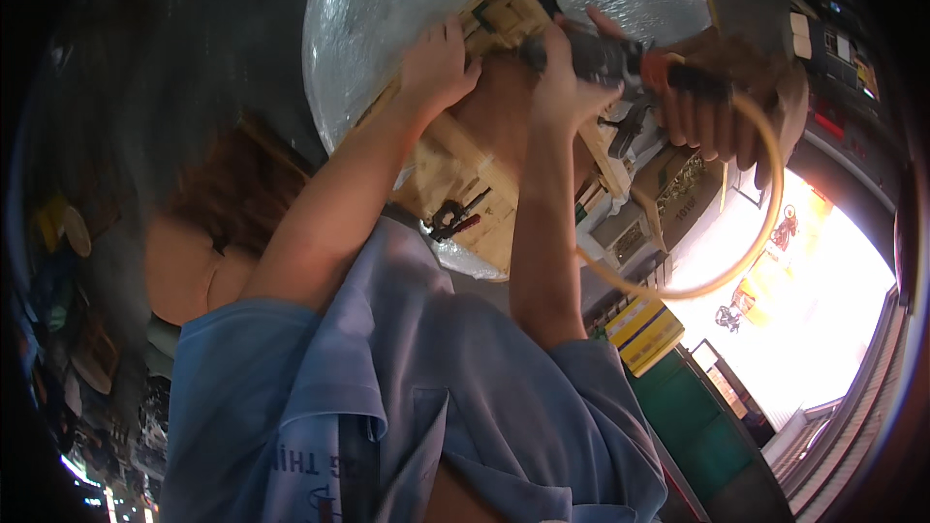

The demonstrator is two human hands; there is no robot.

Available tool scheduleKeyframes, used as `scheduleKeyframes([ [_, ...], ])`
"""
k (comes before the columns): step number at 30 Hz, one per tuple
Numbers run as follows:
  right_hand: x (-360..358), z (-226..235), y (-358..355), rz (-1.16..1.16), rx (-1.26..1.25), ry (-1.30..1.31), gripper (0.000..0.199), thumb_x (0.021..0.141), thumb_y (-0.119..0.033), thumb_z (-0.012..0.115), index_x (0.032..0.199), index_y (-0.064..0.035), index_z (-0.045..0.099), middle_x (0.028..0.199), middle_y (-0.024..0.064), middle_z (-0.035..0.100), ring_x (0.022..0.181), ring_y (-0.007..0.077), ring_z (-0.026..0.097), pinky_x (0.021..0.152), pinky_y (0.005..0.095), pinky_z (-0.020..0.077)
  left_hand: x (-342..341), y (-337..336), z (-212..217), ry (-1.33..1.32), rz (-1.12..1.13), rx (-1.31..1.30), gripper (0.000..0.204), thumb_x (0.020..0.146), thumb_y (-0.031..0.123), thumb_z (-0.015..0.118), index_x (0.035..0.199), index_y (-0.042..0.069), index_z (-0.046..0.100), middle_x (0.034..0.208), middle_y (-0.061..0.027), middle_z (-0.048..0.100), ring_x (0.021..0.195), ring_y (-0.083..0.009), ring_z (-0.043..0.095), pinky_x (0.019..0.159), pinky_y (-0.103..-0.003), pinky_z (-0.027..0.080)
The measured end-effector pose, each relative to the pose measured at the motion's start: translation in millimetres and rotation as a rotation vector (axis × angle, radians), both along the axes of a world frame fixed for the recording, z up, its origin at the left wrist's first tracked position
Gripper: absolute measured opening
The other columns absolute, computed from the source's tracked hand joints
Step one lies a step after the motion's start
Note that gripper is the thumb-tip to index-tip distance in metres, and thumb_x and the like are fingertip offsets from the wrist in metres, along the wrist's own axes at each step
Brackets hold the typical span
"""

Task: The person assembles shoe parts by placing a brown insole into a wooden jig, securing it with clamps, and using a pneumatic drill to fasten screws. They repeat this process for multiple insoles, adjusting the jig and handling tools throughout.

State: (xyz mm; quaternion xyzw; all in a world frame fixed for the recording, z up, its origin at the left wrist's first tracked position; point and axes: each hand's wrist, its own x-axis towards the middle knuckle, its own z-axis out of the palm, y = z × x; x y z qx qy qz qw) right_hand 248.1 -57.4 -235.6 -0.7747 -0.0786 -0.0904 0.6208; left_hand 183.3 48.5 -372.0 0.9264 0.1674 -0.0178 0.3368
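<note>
My left hand (441, 68) is closed over the edge of a pale wooden frame (460, 150), its fingers beside a stack of small wood blocks (509, 17). My right hand (564, 87) is closed at the front of a dark power tool (599, 56), partly hiding it. Blur leaves its fingers unclear. Another person's hand (697, 121) grips the rear of the tool, near its orange-red part. A yellow hose (770, 184) loops down from that end. On the wood near my body lies a black clamp with a red handle (453, 220).
Shiny clear plastic wrap (354, 29) covers the surface beneath the wood. A grey carton (678, 196) stands to the right, and a yellow box (644, 334) below it. Part of another person shows at the top edge. A bright opening (823, 300) lies at the far right.
</note>
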Motion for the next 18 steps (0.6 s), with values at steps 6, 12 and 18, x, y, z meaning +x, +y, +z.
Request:
scheduleKeyframes([
  [6, -59.9, 75.3, -91.3, -0.327, 0.398, -0.188, 0.047, 0.094, -0.007, 0.071, 0.137, -0.0068, 0.053, 0.137, 0.016, 0.061, 0.117, 0.0325, 0.07, 0.098, 0.0546, 0.0662, 5.6, 1.8, 0.2, 0.113, -0.003, -0.002, 0.076, 0.098, 0.046, 0.069, 0.155, 0.002, 0.043, 0.142, -0.0205, 0.06, 0.129, -0.0402, 0.062, 0.103, -0.058, 0.054],
  [12, -156.5, 57.5, -268.9, -0.806, 0.975, -0.193, 0.028, 0.098, -0.042, 0.072, 0.115, -0.0215, 0.064, 0.116, 0.0071, 0.068, 0.111, 0.0293, 0.07, 0.103, 0.0607, 0.0564, 9.9, -2.1, -18.4, 0.012, 0.009, 0.088, 0.082, 0.095, 0.051, 0.069, 0.157, 0.002, 0.045, 0.146, -0.0235, 0.06, 0.132, -0.0441, 0.062, 0.104, -0.057, 0.054],
  [18, -258.5, -53.2, -369.3, -1.421, 1.785, -0.007, 0.069, 0.1, -0.065, 0.06, 0.124, -0.0009, 0.069, 0.12, 0.0152, 0.074, 0.118, 0.0377, 0.069, 0.109, 0.0579, 0.0529, 10.2, -10.6, 4.7, 0.039, -0.029, 0.107, 0.084, 0.096, 0.052, 0.07, 0.158, 0.001, 0.043, 0.145, -0.0268, 0.061, 0.127, -0.0466, 0.064, 0.105, -0.055, 0.053],
])
